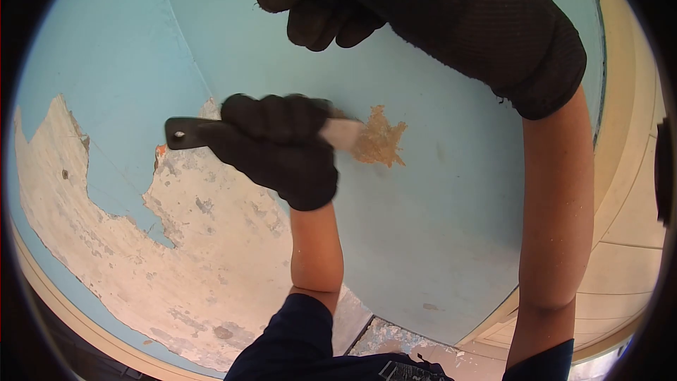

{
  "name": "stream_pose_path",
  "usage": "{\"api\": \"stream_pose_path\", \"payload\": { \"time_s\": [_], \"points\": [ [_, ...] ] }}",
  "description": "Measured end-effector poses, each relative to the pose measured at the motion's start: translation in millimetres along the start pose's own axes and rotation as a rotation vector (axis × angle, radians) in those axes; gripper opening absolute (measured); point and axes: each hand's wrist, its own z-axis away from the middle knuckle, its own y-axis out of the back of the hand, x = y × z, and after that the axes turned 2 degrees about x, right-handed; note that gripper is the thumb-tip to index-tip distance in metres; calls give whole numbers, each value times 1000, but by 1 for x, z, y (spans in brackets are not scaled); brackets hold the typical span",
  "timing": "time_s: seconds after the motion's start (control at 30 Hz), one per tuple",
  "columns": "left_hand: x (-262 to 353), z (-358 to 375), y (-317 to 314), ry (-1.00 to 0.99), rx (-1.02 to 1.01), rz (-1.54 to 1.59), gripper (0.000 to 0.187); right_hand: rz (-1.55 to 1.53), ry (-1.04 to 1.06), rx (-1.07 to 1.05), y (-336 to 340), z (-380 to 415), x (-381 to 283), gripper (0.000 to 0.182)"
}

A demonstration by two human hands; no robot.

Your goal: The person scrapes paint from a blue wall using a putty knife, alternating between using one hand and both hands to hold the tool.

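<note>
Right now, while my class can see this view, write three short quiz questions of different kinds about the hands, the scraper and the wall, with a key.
1. True or false: the left hand and the right hand both wear dark gloves.
2. Multiple choice: which hand grips the scraper?
A) the left hand
B) the right hand
C) both hands together
3. Fill in the missing word: the small brown patch near the blade is surrounded by a wall surface that is light ____ in colour.

Key: 1. True; 2. A; 3. blue
</note>
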Motion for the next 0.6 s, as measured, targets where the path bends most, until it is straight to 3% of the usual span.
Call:
{"api": "stream_pose_path", "payload": {
  "time_s": [0.07, 0.13, 0.17, 0.27, 0.4, 0.43, 0.53, 0.6],
  "points": [
    [4, 5, -14, 33, -121, 54, 58, -30, 95, -32, 1, 0, 8, 65],
    [10, 8, -16, -70, 16, -42, 57, -42, 126, -46, 2, 0, 13, 65],
    [14, -6, 8, -8, -185, 191, 55, -37, 110, -36, 1, 1, 12, 65],
    [5, 0, 11, 46, -300, 187, 53, -23, 90, -20, 1, 1, 12, 65],
    [17, -10, 5, 29, -273, 188, 57, -81, 250, -55, 3, -1, 27, 65],
    [15, -10, 3, 25, -134, 108, 57, -126, 321, -70, 3, -2, 30, 65],
    [10, 1, -13, 47, -263, -16, 57, -150, 319, -101, 4, 0, 29, 65],
    [15, -6, -3, 7, -246, 58, 57, -163, 266, -42, -2, 3, 27, 64]
  ]
}}
